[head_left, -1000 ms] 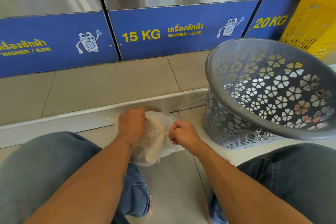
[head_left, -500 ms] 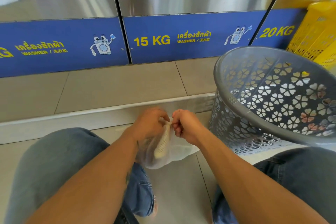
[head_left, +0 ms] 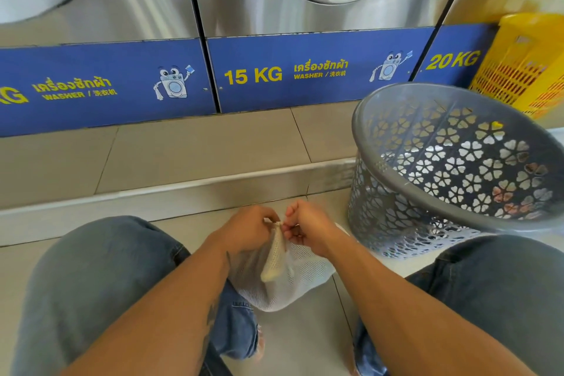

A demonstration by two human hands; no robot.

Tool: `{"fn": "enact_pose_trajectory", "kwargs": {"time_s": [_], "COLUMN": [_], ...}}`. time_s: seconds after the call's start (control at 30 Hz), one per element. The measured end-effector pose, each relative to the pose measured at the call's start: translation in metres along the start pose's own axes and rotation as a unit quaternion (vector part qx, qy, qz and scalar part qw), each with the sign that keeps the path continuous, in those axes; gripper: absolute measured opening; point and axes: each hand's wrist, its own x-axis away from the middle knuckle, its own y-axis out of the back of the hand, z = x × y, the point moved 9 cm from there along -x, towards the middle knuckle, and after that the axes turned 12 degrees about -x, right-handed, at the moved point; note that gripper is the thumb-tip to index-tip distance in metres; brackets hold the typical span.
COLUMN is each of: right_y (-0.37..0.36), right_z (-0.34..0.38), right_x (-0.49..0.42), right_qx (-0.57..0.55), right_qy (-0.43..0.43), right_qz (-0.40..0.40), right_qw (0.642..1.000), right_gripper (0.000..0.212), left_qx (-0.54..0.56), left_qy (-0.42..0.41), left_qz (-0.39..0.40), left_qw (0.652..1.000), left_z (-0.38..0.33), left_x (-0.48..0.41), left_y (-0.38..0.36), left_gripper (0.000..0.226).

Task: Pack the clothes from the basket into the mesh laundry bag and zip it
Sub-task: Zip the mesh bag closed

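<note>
Both hands point(head_left: 282, 229) pinch soft white mesh bag point(head_left: 290, 278) top.

The left hand point(head_left: 247, 230) hides the top of the mesh laundry bag point(head_left: 293, 278). What the right hand point(head_left: 308, 232) pinches there is too small to tell.

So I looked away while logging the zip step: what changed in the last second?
The left hand and right hand, apart across the mesh laundry bag a second ago, closed together. Both now pinch its top corner, and the bag has bunched narrower beneath them. The grey basket stayed put.
</note>
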Motion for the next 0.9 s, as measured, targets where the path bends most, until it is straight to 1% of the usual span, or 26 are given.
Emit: {"fn": "enact_pose_trajectory", "kwargs": {"time_s": [0.03, 0.1, 0.2, 0.27, 0.4, 0.5, 0.67, 0.73, 0.8, 0.9], "right_y": [0.0, 0.002, 0.005, 0.006, 0.005, 0.0, -0.007, -0.008, -0.01, -0.011], "right_z": [0.0, 0.003, 0.008, 0.004, -0.005, -0.014, -0.026, -0.029, -0.032, -0.032], "right_x": [0.0, 0.001, 0.003, 0.003, -0.001, -0.002, -0.007, -0.008, -0.01, -0.011], "right_qx": [-0.002, 0.021, 0.111, 0.14, 0.155, 0.158, 0.171, 0.176, 0.182, 0.196], "right_qy": [0.003, 0.014, 0.049, 0.059, 0.048, 0.023, -0.009, -0.022, -0.031, -0.036], "right_qz": [0.0, -0.002, -0.007, -0.004, 0.013, 0.032, 0.048, 0.045, 0.044, 0.039], "right_qw": [1.0, 1.0, 0.993, 0.988, 0.987, 0.987, 0.984, 0.983, 0.982, 0.979], "right_gripper": [0.027, 0.024, 0.022, 0.021, 0.021, 0.018, 0.017, 0.02, 0.021, 0.018], "left_qx": [0.013, 0.005, -0.026, -0.021, -0.004, 0.028, 0.082, 0.122, 0.156, 0.194], "left_qy": [0.008, 0.016, 0.028, 0.036, 0.064, 0.092, 0.131, 0.154, 0.161, 0.173], "left_qz": [0.004, -0.009, -0.041, -0.054, -0.081, -0.098, -0.075, -0.065, -0.057, -0.053], "left_qw": [1.0, 1.0, 0.998, 0.998, 0.995, 0.991, 0.985, 0.978, 0.973, 0.964], "left_z": [0.002, 0.002, 0.002, 0.001, 0.001, 0.008, 0.024, 0.032, 0.035, 0.035], "left_x": [0.0, 0.001, 0.0, -0.001, -0.005, -0.005, -0.004, -0.002, -0.002, 0.0], "left_y": [0.0, 0.001, -0.001, -0.002, 0.0, 0.001, -0.009, -0.013, -0.015, -0.015], "left_gripper": [0.027, 0.024, 0.019, 0.021, 0.025, 0.025, 0.025, 0.025, 0.026, 0.026]}}
